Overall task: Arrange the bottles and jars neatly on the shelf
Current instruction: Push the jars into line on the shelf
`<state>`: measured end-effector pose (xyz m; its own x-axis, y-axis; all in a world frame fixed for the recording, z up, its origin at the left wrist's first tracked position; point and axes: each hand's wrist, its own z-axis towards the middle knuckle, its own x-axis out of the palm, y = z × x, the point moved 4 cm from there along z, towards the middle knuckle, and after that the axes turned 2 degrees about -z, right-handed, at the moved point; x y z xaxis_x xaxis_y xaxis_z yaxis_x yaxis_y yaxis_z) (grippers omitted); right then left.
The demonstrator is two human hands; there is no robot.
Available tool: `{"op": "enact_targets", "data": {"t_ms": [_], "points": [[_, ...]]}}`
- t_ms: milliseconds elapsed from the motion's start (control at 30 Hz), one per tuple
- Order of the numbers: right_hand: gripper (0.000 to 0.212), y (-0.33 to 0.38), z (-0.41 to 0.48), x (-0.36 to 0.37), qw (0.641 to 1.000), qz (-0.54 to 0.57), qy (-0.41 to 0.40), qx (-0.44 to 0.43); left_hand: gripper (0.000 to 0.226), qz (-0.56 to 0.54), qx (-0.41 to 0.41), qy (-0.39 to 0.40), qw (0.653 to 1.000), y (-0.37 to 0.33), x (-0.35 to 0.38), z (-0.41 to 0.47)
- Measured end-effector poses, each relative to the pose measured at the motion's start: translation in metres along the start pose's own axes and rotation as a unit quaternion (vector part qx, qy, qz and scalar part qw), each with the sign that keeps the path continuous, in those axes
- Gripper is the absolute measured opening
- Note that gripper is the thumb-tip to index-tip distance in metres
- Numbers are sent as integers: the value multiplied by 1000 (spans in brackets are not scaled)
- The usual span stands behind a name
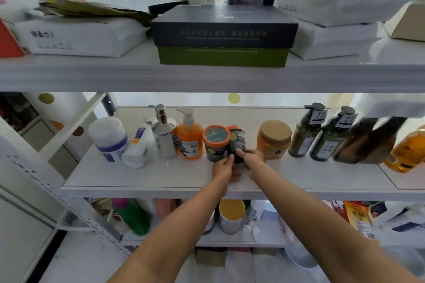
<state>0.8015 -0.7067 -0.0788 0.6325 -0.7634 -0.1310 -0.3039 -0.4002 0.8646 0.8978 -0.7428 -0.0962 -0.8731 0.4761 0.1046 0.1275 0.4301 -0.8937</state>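
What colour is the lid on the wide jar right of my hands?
Tan lid, head view.

A single view is given, taken by a wide-angle camera worn on the head. The shelf unit is faced squarely, from near enough that it is reached by outstretched arms. The middle shelf (161, 177) is looked down upon, the upper shelf (92, 76) is seen from just above its top, and the lower shelf (230, 240) is glimpsed beneath. The left hand (222, 167) and right hand (254, 161), entering from the bottom edge, are framed near the centre at the dark jar (236, 145). Straight lines are bowed toward the borders.
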Motion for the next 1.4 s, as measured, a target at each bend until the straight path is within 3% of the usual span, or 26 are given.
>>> {"op": "enact_targets", "data": {"t_ms": [300,433,533,633,767,833,900,967,1033,1100,1133,1267,1400], "points": [[40,-14,-21,-10,997,8,-60,-50,33,31,34,-16,999,-8,5,2],[32,-16,-27,-8,992,-28,-74,-95,36,35,44,-65,996,-7,6,2],[28,-19,-30,-6,988,-45,-85,-121,37,43,60,-60,995,-7,13,-1],[26,-25,-28,-5,986,-57,-90,-130,40,102,91,-68,988,-10,17,-1],[30,-22,-31,-16,966,-154,-125,-164,42,226,127,-73,963,-16,21,2],[37,-14,-37,-25,931,-236,-161,-228,43,264,132,-66,953,-15,22,4],[47,2,-43,-33,872,-296,-181,-344,41,287,135,-64,946,-14,21,7],[67,19,-46,-36,779,-377,-185,-466,36,291,140,-62,945,-16,21,10],[78,35,-44,-34,684,-473,-163,-531,33,294,144,-57,943,-18,22,12],[71,51,-40,-30,596,-577,-126,-544,34,302,151,-56,940,-19,26,14],[66,57,-39,-28,570,-616,-104,-534,36,307,156,-61,937,-19,27,14],[55,65,-38,-17,555,-654,-59,-510,41,299,174,-85,934,-19,30,10],[56,65,-35,-9,575,-650,-86,-489,38,280,196,-65,938,-17,30,9]]}}
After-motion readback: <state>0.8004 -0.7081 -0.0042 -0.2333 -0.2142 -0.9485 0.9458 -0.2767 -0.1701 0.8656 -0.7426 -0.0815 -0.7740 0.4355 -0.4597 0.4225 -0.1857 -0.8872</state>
